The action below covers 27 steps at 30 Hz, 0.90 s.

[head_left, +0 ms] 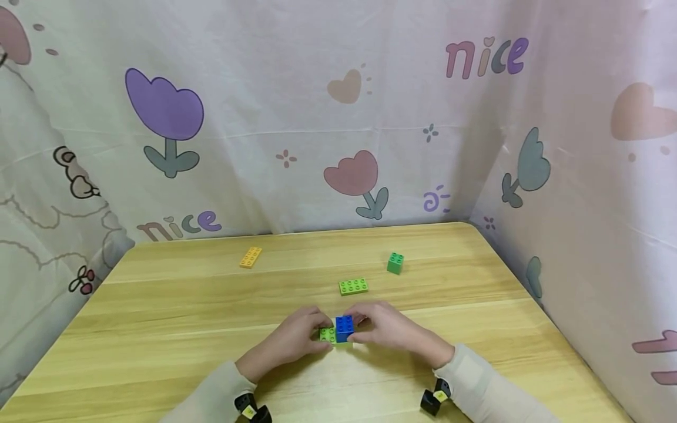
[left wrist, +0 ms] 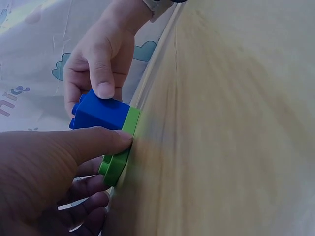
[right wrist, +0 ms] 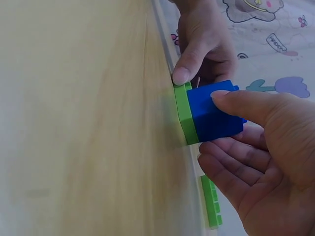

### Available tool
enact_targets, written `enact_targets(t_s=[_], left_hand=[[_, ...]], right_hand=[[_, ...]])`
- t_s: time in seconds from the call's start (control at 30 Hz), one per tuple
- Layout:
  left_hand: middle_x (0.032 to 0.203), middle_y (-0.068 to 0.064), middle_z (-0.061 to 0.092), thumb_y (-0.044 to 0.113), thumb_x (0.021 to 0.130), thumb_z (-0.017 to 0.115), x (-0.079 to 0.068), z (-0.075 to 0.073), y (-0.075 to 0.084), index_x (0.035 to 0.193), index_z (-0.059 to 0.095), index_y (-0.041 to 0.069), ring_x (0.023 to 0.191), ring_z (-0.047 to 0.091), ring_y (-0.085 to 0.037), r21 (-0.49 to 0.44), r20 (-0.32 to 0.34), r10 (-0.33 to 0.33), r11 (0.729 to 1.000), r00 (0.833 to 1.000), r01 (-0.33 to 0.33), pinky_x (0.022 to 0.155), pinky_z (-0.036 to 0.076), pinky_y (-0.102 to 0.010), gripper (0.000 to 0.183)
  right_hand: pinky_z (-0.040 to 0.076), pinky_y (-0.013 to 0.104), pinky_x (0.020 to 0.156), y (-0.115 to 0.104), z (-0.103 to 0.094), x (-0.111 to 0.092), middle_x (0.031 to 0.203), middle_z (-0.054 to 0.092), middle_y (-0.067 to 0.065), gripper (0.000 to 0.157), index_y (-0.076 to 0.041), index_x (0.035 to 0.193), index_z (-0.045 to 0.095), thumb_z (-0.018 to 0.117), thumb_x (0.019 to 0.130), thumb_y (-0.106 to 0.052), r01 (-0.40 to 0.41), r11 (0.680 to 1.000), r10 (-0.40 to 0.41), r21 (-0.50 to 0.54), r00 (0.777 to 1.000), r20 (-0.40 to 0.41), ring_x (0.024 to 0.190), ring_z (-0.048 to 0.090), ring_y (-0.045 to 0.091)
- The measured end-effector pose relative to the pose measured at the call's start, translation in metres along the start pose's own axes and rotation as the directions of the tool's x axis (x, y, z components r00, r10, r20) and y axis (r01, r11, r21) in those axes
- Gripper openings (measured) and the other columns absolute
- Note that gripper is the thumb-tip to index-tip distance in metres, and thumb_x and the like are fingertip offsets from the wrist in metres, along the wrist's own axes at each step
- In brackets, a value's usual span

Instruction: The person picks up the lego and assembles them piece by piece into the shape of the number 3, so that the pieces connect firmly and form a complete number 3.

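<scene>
A tall blue toy brick (head_left: 345,330) sits on the right part of a flat light-green brick (head_left: 327,335) near the front of the table. With thumb and fingers, my left hand (head_left: 296,336) pinches the flat brick's left end. My right hand (head_left: 390,330) holds the blue brick from the right, its thumb on the near face in the right wrist view. The blue brick (left wrist: 101,112) meets the flat brick's top without a visible gap in the left wrist view. Fingers partly cover the flat brick's left end.
Beyond the hands lies another flat light-green brick (head_left: 353,286). A darker green brick (head_left: 395,263) stands farther back to the right, and a flat orange-yellow brick (head_left: 251,257) lies at the back left. Printed cloth (head_left: 296,117) hangs behind the wooden table (head_left: 174,305).
</scene>
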State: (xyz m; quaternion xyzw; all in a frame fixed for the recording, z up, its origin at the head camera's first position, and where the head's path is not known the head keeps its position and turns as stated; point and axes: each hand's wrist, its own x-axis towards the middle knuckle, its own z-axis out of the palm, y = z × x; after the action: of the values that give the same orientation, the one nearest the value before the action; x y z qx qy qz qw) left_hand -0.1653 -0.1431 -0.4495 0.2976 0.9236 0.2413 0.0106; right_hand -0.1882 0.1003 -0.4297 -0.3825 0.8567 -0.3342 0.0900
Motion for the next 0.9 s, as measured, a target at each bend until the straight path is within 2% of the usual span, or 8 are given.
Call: enact_targets(t_s=[0.2,0.47,0.57,0.67,0.9], left_hand=[[0.1,0.008,0.06,0.032,0.081,0.081,0.003,-0.005,0.0,0.11,0.071,0.011,0.087,0.051,-0.008,-0.001,0.033,0.0,1.0,0.999,0.0,0.079,0.047,-0.032,0.037],[0.1,0.005,0.062,0.032,0.088,0.074,0.004,-0.022,-0.006,0.116,0.068,0.009,0.087,0.055,-0.009,-0.05,0.129,0.02,0.999,0.991,-0.013,0.079,0.05,-0.031,0.037],[0.102,0.005,0.062,0.033,0.091,0.071,0.009,-0.027,-0.009,0.119,0.067,0.009,0.089,0.056,-0.009,-0.062,0.145,0.012,0.998,0.989,-0.003,0.08,0.05,-0.032,0.038],[0.103,0.004,0.063,0.032,0.092,0.069,0.015,-0.03,-0.011,0.121,0.066,0.009,0.092,0.058,-0.011,-0.087,0.123,-0.005,0.996,0.992,0.015,0.082,0.05,-0.035,0.037],[0.114,-0.003,0.063,0.029,0.093,0.069,0.033,-0.031,-0.017,0.123,0.064,0.011,0.103,0.06,-0.021,-0.111,0.012,-0.052,0.992,0.999,0.053,0.088,0.049,-0.041,0.035]], right_hand=[[0.051,0.025,0.084,0.003,0.0,0.0,0.102,0.066,-0.011,0.034,-0.015,0.117,0.067,0.077,0.086,-0.025,0.007,1.0,-0.007,0.006,1.0,-0.005,0.093,0.063,0.006],[0.051,0.025,0.084,0.004,-0.002,0.0,0.103,0.066,-0.012,0.034,-0.015,0.118,0.066,0.076,0.087,-0.027,-0.002,1.0,0.002,0.013,1.0,0.013,0.094,0.062,0.006],[0.051,0.025,0.084,0.004,-0.001,-0.001,0.103,0.065,-0.012,0.034,-0.015,0.118,0.066,0.076,0.087,-0.026,0.004,1.0,-0.004,0.017,1.0,0.009,0.094,0.063,0.006],[0.051,0.025,0.084,0.004,-0.001,-0.001,0.102,0.065,-0.012,0.034,-0.015,0.117,0.066,0.076,0.087,-0.026,0.01,1.0,-0.01,0.018,1.0,0.005,0.094,0.063,0.007],[0.05,0.026,0.086,0.005,0.0,-0.002,0.103,0.066,-0.01,0.036,-0.015,0.118,0.063,0.077,0.087,-0.027,0.016,0.999,-0.016,0.035,1.0,0.0,0.095,0.063,0.008]])
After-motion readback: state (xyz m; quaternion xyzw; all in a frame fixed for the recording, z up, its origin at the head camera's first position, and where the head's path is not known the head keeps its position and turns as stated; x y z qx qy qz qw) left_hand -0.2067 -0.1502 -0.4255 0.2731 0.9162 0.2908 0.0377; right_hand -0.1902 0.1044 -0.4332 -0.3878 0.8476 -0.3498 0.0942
